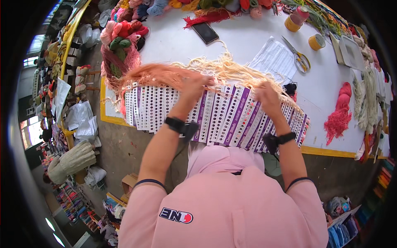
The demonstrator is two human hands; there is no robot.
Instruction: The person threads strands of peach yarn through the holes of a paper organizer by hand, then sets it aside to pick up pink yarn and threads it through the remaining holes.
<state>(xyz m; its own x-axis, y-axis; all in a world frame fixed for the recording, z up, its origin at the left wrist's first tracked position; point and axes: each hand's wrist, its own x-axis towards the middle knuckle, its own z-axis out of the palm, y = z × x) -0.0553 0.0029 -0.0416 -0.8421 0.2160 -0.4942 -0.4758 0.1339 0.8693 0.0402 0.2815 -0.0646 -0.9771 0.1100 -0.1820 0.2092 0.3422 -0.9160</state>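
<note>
Perforated cards [218,110] beneath both hands [192,87] [268,97] — curled inward; any hold unclear (orange threads [159,75] beside the left).

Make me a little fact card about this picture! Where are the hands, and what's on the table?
Left hand: beside the salmon threads, grip too blurred to tell
Right hand: beside the cream threads, grip unclear
Below the hands: white and purple strips with rows of holes
Also on the table: black phone, scissors, paper sheet, pink hank to the right
Shirt: pink
</note>
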